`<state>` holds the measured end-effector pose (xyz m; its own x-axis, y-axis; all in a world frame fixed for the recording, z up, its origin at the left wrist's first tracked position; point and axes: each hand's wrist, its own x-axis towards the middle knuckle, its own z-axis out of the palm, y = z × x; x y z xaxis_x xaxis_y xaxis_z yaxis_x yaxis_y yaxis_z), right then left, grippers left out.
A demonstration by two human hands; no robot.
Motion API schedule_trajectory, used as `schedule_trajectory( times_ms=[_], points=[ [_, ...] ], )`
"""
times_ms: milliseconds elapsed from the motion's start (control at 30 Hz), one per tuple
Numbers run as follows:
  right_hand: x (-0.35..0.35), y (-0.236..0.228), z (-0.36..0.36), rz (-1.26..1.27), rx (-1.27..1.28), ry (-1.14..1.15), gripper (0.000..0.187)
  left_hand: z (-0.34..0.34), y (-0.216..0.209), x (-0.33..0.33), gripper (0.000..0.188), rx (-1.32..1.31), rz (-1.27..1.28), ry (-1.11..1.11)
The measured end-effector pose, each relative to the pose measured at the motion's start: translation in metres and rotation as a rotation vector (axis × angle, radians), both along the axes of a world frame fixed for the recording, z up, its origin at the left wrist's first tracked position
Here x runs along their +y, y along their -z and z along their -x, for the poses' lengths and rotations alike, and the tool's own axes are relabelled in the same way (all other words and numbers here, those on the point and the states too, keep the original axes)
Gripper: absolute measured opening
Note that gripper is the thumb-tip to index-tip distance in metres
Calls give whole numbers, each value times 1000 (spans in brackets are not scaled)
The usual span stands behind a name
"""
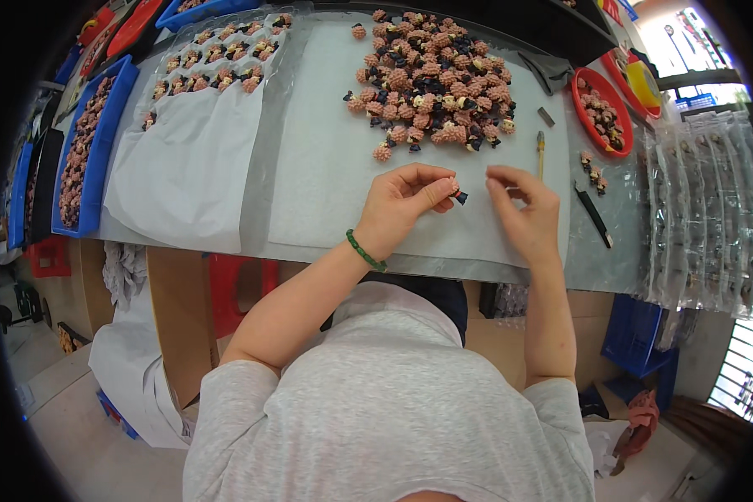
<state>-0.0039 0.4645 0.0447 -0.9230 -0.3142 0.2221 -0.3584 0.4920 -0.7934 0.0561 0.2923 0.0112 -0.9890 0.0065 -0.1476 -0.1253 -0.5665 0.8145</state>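
I had a small pink-and-dark figurine (459,196) pinched in my left hand (410,201), thumb against index, over the worktop's (598,259) near edge; right hand (523,211) stood just beside it, curled narrow, nothing visible in it. Judged the piece light, stiff, grippy on the knobbly pink part, dark end maybe fragile: hold the pink. Blue tray (105,167), left edge: full of similar pieces; red bowl (576,99), far right corner: more inside
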Motion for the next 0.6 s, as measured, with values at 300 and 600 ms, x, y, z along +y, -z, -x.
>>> schedule_trajectory(
  times_ms=[300, 600],
  points=[
    [-27, -4, -30, 273, -241, -175, 17, -11, -11, -11, 20, -89, -73, -58],
    [-14, 6, -32, 195, -216, -87, 19, -11, -6, -12, 17, -126, -48, -73]
  ],
)
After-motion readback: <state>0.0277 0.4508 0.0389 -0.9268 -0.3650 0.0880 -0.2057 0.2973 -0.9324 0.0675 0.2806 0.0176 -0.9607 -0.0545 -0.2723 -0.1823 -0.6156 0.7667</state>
